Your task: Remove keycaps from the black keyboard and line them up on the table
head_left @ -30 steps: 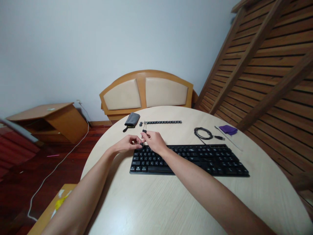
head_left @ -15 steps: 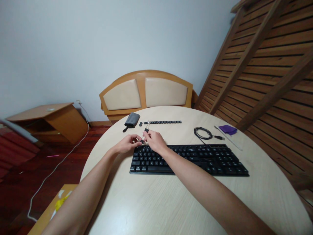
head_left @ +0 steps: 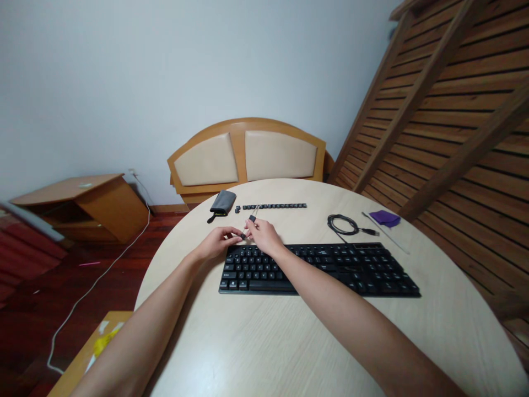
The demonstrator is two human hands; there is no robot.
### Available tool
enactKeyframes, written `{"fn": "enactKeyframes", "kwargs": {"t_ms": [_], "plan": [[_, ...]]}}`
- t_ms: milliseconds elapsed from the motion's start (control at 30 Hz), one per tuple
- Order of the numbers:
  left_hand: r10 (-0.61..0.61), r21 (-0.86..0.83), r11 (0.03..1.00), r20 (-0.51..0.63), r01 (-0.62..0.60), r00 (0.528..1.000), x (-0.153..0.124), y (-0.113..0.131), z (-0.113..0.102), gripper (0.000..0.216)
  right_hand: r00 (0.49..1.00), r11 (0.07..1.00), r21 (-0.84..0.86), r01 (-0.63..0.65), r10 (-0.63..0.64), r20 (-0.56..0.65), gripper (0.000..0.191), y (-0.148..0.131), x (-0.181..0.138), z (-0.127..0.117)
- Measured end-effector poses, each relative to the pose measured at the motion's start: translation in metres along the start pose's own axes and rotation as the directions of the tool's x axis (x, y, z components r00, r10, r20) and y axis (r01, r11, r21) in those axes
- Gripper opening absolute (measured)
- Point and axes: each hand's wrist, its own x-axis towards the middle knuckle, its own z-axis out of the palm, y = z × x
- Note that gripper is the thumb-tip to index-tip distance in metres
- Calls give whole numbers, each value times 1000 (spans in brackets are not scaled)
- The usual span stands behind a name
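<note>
My right hand (head_left: 264, 236) is closed on a keycap puller (head_left: 252, 218) with a black middle and thin wire loops at both ends. One loop points away towards the row of keycaps (head_left: 285, 206); the other reaches down to a small black keycap (head_left: 243, 236). Fingertips of my left hand (head_left: 218, 241) pinch that keycap, close to the right hand's fingers. Both hands are above the top left corner of a black keyboard (head_left: 264, 286). My right forearm crosses over the keyboard and hides part of its keys.
Two loose keycaps (head_left: 237, 209) lie left of the row, beside a grey pouch (head_left: 223, 202). To the right are a coiled black USB cable (head_left: 343, 224), a thin rod (head_left: 386, 232) and a purple cloth (head_left: 384, 219). Everything rests on a round table (head_left: 248, 342).
The keycap puller has swung, its far loop tilting further right. My right hand and the keycap have shifted slightly; the left hand stays at the keycap.
</note>
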Motion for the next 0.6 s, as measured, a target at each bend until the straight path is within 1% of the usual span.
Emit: {"fn": "enactKeyframes", "kwargs": {"t_ms": [167, 500, 600], "plan": [[15, 25, 1000, -24, -14, 1000, 1, 0, 0, 35, 1000, 999, 34, -7, 7, -3, 35, -1, 1, -2], [66, 7, 998, -135, -66, 989, 2, 2, 1, 34, 1000, 997, 72, -19, 20, -16, 31, -6, 0, -4], [78, 4, 997, -139, -78, 987, 2, 2, 1, 34, 999, 997, 75, -22, 24, -23, 30, -7, 1, -3]]}}
